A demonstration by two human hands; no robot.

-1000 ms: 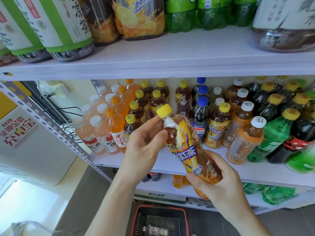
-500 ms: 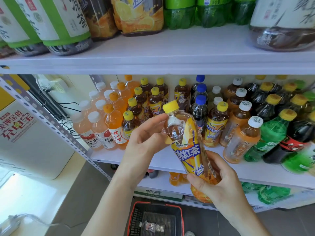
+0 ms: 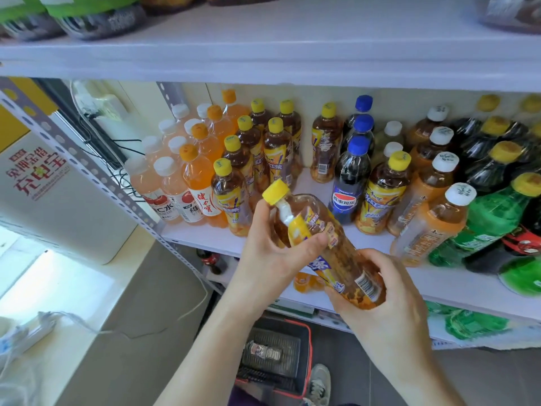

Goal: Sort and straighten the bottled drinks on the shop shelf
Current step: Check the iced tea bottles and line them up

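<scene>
My left grip [image 3: 272, 256] and right grip [image 3: 386, 306] hold a tilted tea bottle [image 3: 317, 222] at the shelf's [image 3: 205, 237] front edge; grey floor [image 3: 140, 303] below.

Scene brightly, evenly lit. Strongest light located at lower left; bright patch [image 3: 52, 282] there blown out to near white. Soft highlights seen on held bottle [image 3: 345, 259] and on its yellow cap [image 3: 275, 189]. Faint shadow cast under upper shelf board [image 3: 292, 48] onto back row. Wide-angle distortion noted: shelf edges bowed, green bottles [image 3: 491, 221] at right edge stretched and tilted. Large bottles [image 3: 96, 22] at top left smeared, out of focus. Centre rendered sharp.
</scene>
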